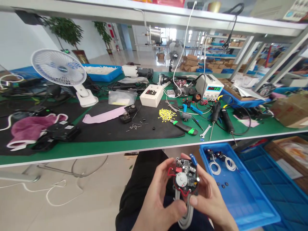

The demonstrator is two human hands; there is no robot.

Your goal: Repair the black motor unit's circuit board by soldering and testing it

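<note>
Both hands hold a small circuit board assembly (186, 175) above my lap, in front of the bench edge. It carries a round light-grey part, red wires and a blue component at its top corner. My left hand (160, 194) grips its left side, fingers behind and thumb low near the cable. Around the right side curls my right hand (208, 191), its thumb at the lower edge. A looped grey cable (186, 219) hangs from the bottom of the assembly, between the two thumbs. The fingertips behind the board are hidden.
On the bench lie yellow-capped small parts (166, 114), a green-black utility knife (184, 127), a wrench (206, 131) and two soldering irons (227, 120). A blue tray (250, 195) at right holds coiled white cables. A white fan (60, 69) stands left; a power supply (209, 86) stands behind.
</note>
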